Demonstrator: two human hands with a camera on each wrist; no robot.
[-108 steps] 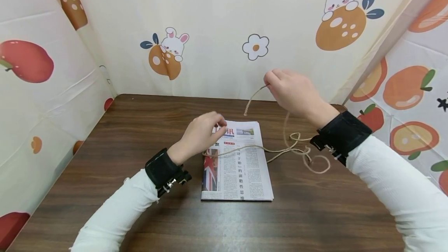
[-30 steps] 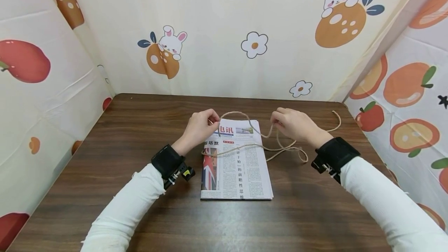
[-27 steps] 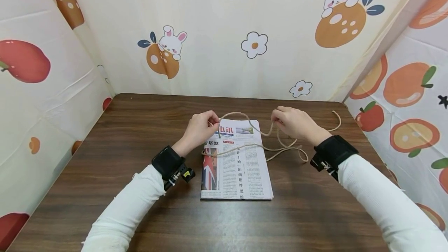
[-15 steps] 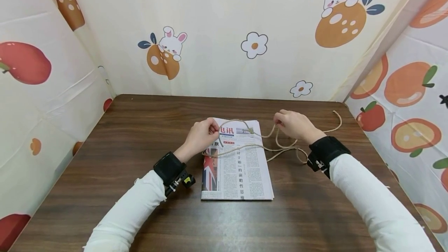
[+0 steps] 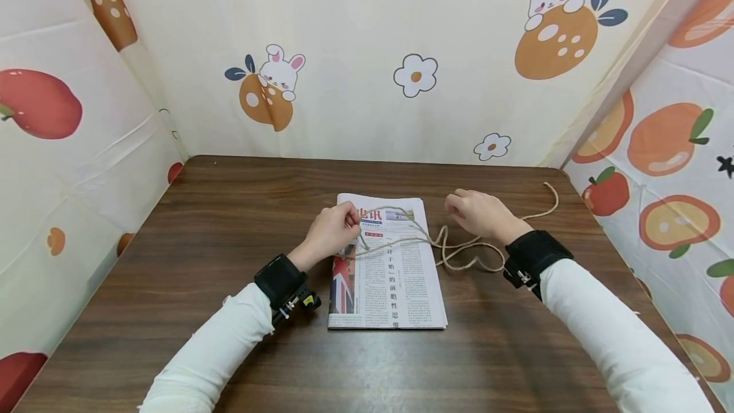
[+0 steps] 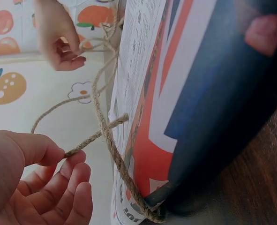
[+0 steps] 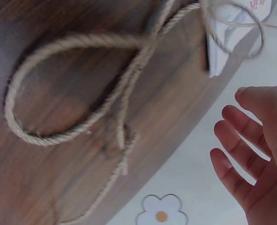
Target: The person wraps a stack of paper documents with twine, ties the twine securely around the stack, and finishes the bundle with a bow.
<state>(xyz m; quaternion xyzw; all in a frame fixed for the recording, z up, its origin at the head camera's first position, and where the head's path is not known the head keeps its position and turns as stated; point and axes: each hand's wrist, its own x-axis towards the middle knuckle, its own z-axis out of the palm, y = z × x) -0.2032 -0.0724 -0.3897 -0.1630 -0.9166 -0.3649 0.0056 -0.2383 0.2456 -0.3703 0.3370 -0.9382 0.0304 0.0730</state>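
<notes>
A folded newspaper (image 5: 415, 292) lies flat on the table. Jute rope (image 6: 122, 171) crosses its upper part and bends around its left edge. Between thumb and forefinger my left hand (image 5: 335, 228) pinches the rope close to one end, above the paper's top left; the short free end pokes past the fingers in the left wrist view. My right hand (image 5: 484, 212) hovers right of the newspaper, above the rope's slack. Its fingers (image 7: 236, 161) are loosely bent with nothing between them in the right wrist view. Loops of rope (image 7: 49, 139) lie on the wood below.
The brown wooden table (image 5: 258, 349) is enclosed by printed curtains (image 5: 355, 30) at the back and sides. The rope's other end trails toward the table's back right corner. Black straps with cameras (image 5: 281, 282) circle both wrists.
The right hand let go of the rope, whose loop dropped onto the newspaper and table. The left hand, still pinching the end, came slightly lower. Earlier, the right hand held the rope end up high.
</notes>
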